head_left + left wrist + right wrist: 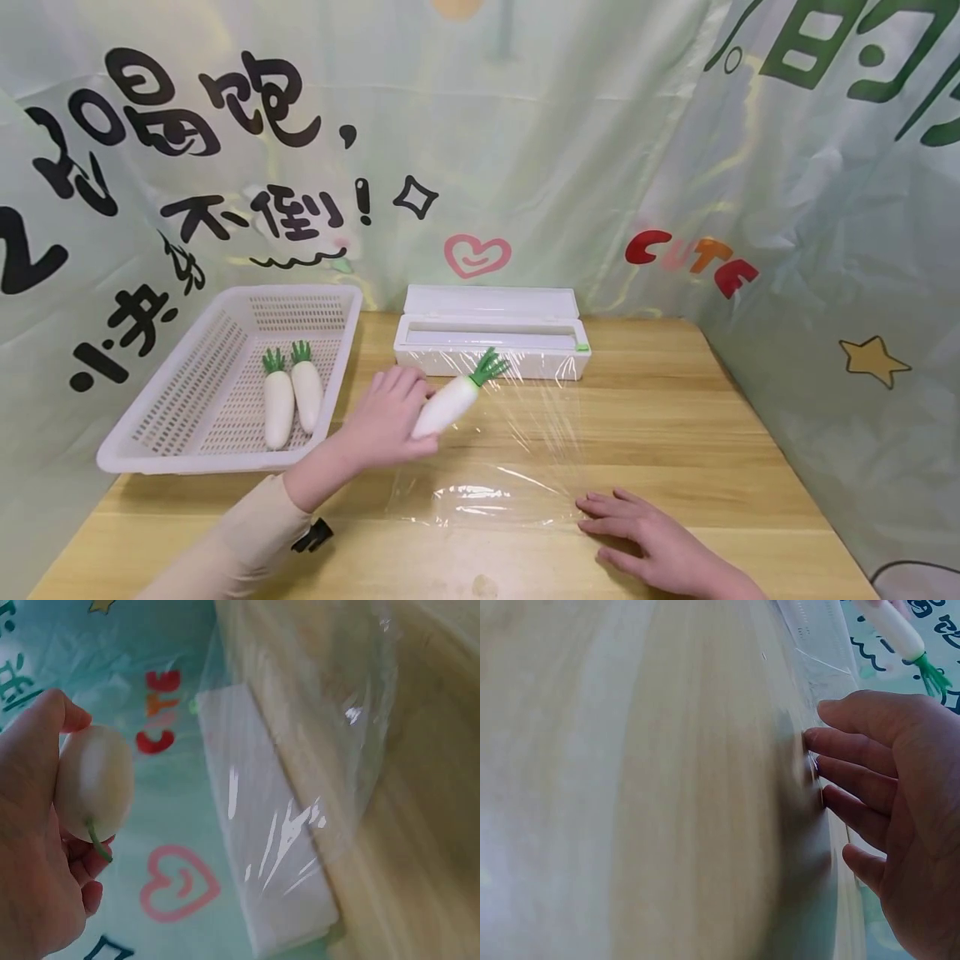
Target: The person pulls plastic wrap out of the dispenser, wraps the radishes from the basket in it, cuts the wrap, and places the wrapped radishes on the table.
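Note:
My left hand (382,417) grips a white radish (448,405) with a green leafy top, held tilted above the table. In the left wrist view the fingers and thumb curl round the same radish (101,780). Below it a sheet of clear cling film (487,493) stretches over the wood toward me from a white cling film dispenser (491,363), whose lid is raised. My right hand (652,537) rests at the film's near right corner, fingers extended and relaxed. The right wrist view shows the fingertips (823,740) at the film's edge.
A white perforated basket (213,463) stands on the left with two more radishes (279,408) in it. The wooden table (675,417) backs onto a printed cloth (547,167). A small black object (312,536) shows beside my left sleeve.

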Tool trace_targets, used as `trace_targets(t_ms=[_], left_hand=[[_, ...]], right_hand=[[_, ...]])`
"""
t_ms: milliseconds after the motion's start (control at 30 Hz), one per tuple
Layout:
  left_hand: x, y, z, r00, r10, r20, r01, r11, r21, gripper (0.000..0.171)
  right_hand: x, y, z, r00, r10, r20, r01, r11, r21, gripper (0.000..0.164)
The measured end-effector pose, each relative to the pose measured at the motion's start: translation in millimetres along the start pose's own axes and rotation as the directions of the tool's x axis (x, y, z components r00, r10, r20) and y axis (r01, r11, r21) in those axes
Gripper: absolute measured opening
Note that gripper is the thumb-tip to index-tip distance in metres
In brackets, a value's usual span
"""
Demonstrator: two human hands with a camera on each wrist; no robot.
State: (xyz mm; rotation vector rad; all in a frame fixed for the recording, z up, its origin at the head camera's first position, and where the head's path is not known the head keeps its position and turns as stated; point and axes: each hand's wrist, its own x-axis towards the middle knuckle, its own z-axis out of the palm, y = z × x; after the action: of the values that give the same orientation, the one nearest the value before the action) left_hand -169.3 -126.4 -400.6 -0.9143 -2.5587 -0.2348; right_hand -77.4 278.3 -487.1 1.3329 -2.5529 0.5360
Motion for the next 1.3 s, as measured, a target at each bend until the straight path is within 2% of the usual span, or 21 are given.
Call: trace_targets(t_ms=[133, 233, 333, 567, 733, 933, 1300], left_hand=[[2.8, 9.3, 18.6, 0.993, 0.059, 0.104, -0.057, 0.998, -0.027, 0.053], [2.7, 16.8, 30.7, 0.975, 0.105, 0.196, -0.095, 0.994, -0.058, 0.053], [1.5, 22.9, 40.1, 0.957, 0.15, 0.247, -0.139, 0.988, -0.063, 0.054], [3.8, 32.0, 52.7, 0.939, 0.229, 0.256, -0.247, 0.968, 0.04, 0.052], [4.9, 37.7, 59.4, 0.925, 0.274, 0.263, -0.301, 0.951, 0.07, 0.053], [4.3, 42.3, 65.6, 0.903, 0.289, 0.318, -0.334, 0.938, 0.095, 0.056], [3.3, 44.9, 71.7, 0.89, 0.302, 0.341, -0.362, 0.924, 0.126, 0.05]], right_hand=[[0, -1, -1, 1.0, 0.01, 0.003, -0.01, 1.0, 0.005, 0.035], [0, -1, -2, 1.0, 0.02, 0.005, -0.02, 1.0, 0.014, 0.034], [0, -2, -2, 1.0, 0.023, 0.006, -0.024, 1.0, 0.021, 0.034], [0, -1, -1, 1.0, 0.006, -0.007, -0.005, 1.0, 0.009, 0.036], [0, -1, -1, 1.0, 0.015, -0.004, -0.015, 1.0, 0.013, 0.034], [1, -1, -1, 1.0, 0.012, -0.006, -0.012, 1.0, 0.017, 0.035], [1, -2, -2, 0.999, 0.041, 0.025, -0.041, 0.999, 0.017, 0.034]])
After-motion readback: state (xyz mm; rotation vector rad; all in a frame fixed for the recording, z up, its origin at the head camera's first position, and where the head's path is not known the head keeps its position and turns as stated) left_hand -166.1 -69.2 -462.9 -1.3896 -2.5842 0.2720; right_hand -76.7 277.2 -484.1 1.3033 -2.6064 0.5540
